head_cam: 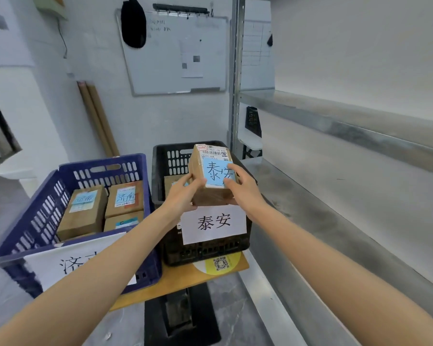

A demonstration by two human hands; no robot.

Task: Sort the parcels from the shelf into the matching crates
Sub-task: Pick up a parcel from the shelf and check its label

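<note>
A brown cardboard parcel with a blue label reading 泰安 hangs above the black crate. My left hand grips its left side and my right hand grips its right side, thumbs on the top face. The black crate carries a white paper sign reading 泰安 on its front wall. Another parcel lies inside it, mostly hidden behind my left hand. To the left stands a blue crate with a white paper sign and three brown parcels with blue labels inside.
Both crates stand on a wooden board over a black stand. A metal shelf runs along the right, its lower and upper boards bare. A whiteboard hangs on the back wall, with cardboard tubes leaning beside it.
</note>
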